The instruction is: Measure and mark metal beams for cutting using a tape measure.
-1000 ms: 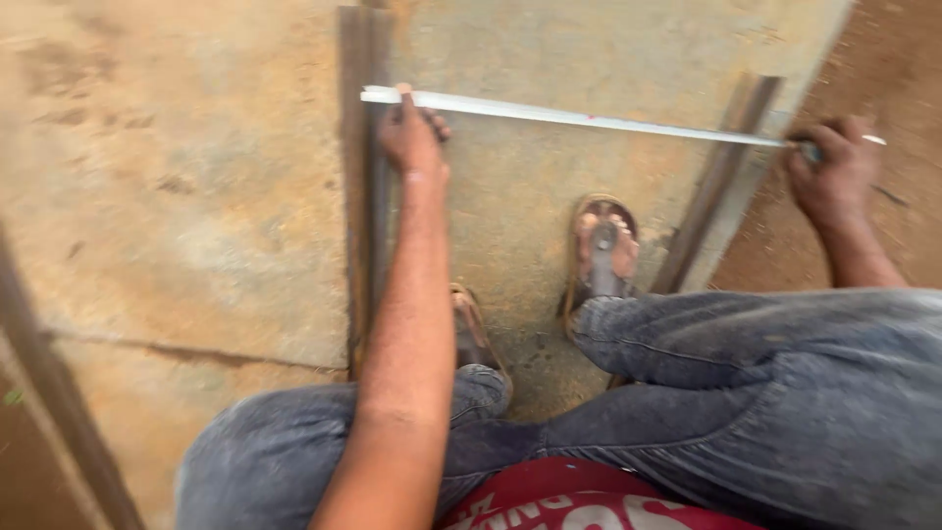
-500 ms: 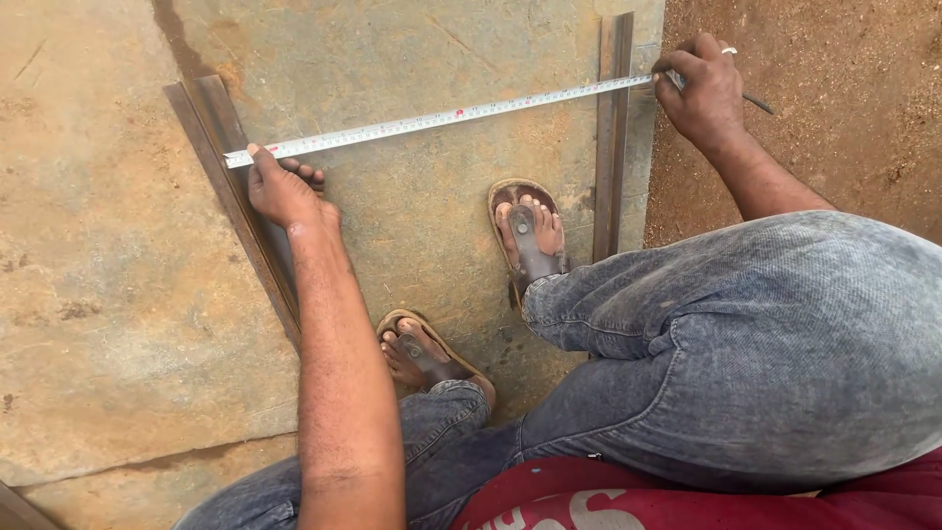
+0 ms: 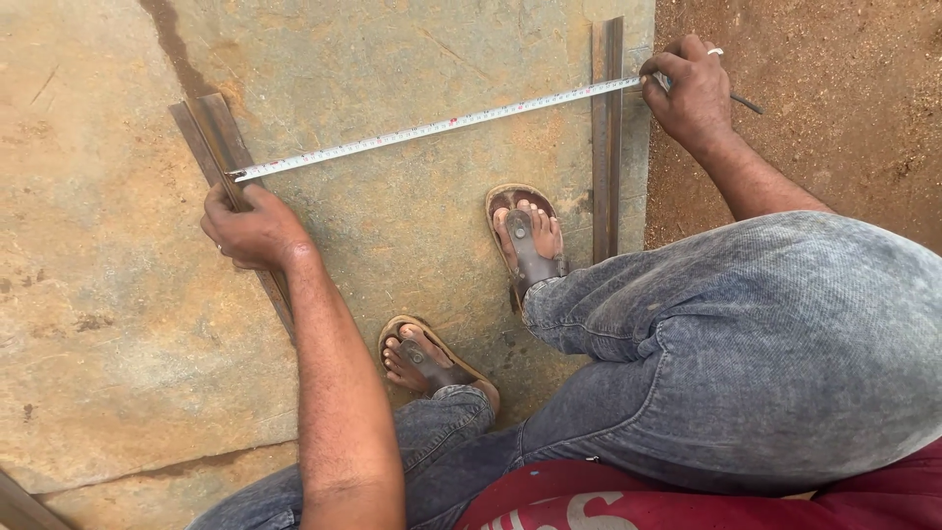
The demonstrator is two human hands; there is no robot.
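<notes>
Tape spans both steel bars as our left hand pins its end on the left bar and our right hand pinches it, pencil included, over the right bar; we'd keep it taut.

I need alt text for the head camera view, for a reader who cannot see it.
A crouching person stretches a measuring tape between two metal bars on a concrete slab: the left hand presses on the left bar, the right hand holds the tape at the right bar. Sandalled feet stand between the bars.
</notes>
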